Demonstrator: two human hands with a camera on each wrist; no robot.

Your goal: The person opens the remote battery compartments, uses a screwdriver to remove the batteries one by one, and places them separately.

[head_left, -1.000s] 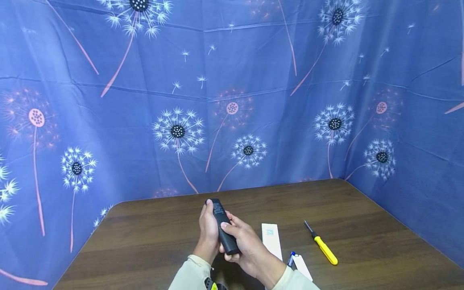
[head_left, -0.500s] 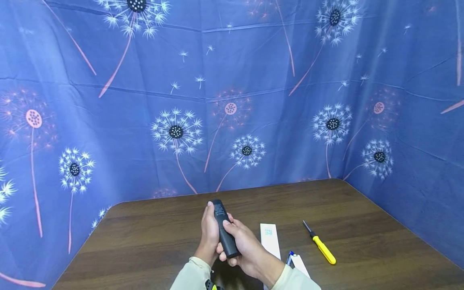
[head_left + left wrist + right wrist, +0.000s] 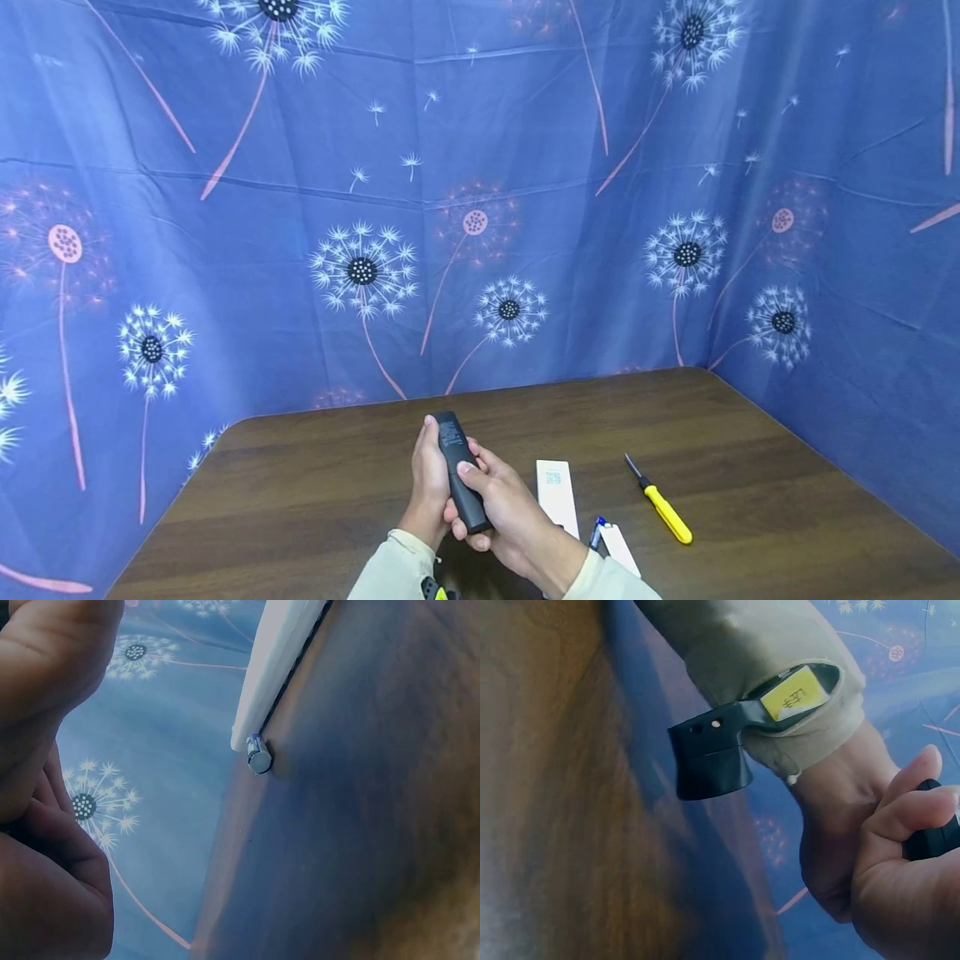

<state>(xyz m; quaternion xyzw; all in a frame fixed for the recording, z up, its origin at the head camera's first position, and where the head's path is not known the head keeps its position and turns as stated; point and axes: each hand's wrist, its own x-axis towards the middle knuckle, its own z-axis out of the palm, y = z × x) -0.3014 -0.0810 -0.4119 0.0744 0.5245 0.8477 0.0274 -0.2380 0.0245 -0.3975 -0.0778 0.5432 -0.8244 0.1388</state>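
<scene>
A black remote control [image 3: 467, 492] is held between both hands over the near part of the table, its labelled back facing up and its far end tipped slightly left. My left hand [image 3: 427, 483] grips its left side, thumb along the edge near the far end. My right hand [image 3: 517, 517] holds it from the right, thumb on the back and fingertips showing past the near end. In the right wrist view, only one dark end of the remote [image 3: 930, 844] shows by the fingers. Its button side is hidden.
A white box [image 3: 557, 496] with a printed code lies right of the hands. Beside it are a small blue-topped cylinder [image 3: 597, 532], resembling a battery in the left wrist view, and a white strip [image 3: 620, 550]. Farther right lies a yellow-handled screwdriver [image 3: 666, 510].
The remote has turned a little in the hands, and its labelled back shows slightly more fully. Both hands keep their hold; the objects on the table stay put.
</scene>
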